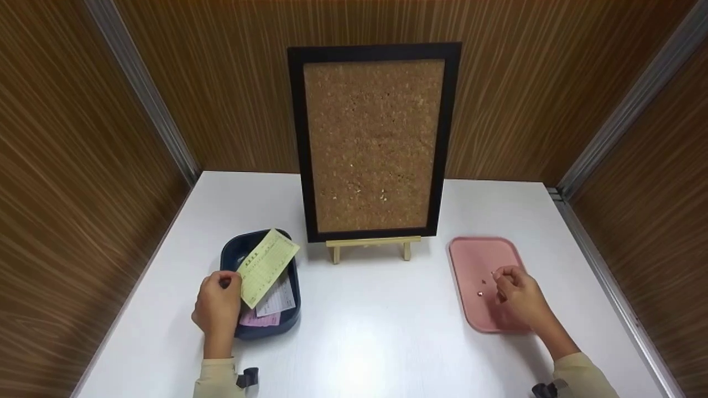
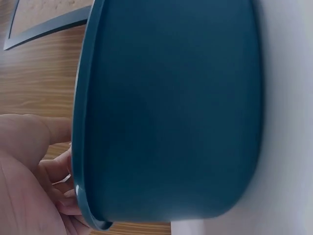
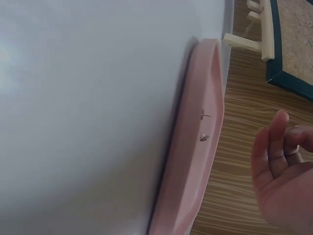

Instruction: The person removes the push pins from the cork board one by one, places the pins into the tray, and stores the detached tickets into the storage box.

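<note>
My left hand (image 1: pixel 218 304) pinches a yellow printed paper slip (image 1: pixel 269 266) by its edge, over a dark blue bin (image 1: pixel 296 318). A white slip (image 1: pixel 278 298) and a pink slip (image 1: pixel 260 319) lie in the bin below. The left wrist view has the bin's outer wall (image 2: pixel 171 112) in front, hiding the slips and part of the fingers. Above a pink tray (image 1: pixel 484 243), my right hand (image 1: pixel 520 294) has thumb and forefinger together on a tiny shiny thumbtack, mostly hidden by the fingertips. Two thumbtacks lie in the tray, one (image 3: pixel 204 137) near the other (image 3: pixel 203 116).
A black-framed cork board (image 1: pixel 376 143) stands upright on a small wooden easel (image 1: pixel 373 242) at the back middle of the white table (image 1: pixel 376 309). Wood-patterned panels (image 1: pixel 238 83) enclose the back and both sides.
</note>
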A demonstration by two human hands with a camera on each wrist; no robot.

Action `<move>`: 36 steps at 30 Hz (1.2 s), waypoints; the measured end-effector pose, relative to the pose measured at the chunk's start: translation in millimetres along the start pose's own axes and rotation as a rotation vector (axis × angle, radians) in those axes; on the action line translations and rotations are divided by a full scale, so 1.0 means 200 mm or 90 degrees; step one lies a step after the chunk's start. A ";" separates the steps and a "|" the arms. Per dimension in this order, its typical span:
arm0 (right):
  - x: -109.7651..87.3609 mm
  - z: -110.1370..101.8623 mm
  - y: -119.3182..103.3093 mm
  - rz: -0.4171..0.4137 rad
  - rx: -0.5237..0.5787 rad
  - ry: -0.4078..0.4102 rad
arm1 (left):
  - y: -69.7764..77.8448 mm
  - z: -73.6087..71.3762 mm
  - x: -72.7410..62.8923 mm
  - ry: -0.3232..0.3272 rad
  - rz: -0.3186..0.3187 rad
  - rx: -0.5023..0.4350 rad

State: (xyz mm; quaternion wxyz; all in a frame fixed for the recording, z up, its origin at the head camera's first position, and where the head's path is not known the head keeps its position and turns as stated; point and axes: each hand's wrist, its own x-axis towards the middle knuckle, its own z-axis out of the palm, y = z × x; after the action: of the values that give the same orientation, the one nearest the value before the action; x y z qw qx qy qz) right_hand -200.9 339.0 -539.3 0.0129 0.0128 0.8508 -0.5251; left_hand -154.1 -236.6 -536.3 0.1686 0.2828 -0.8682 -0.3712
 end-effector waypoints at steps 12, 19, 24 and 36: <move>0.00 -0.04 0.17 0.061 -0.162 -0.022 | -0.05 0.01 -0.05 -0.025 0.000 0.041; 0.01 -0.05 0.22 0.085 -0.157 -0.044 | -0.06 0.02 -0.07 -0.010 0.009 0.062; 0.00 -0.04 0.22 0.085 -0.176 -0.048 | -0.05 0.03 -0.08 0.002 0.031 0.080; 0.00 -0.05 0.20 0.083 -0.204 -0.061 | -0.05 0.04 -0.09 -0.032 0.063 0.119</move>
State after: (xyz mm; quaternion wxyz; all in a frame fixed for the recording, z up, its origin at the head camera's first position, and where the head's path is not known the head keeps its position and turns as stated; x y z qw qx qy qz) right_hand -198.8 365.4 -571.2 0.0896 0.0408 0.9194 -0.3808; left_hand -140.9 -226.3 -551.0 0.1380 0.2446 -0.9159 -0.2869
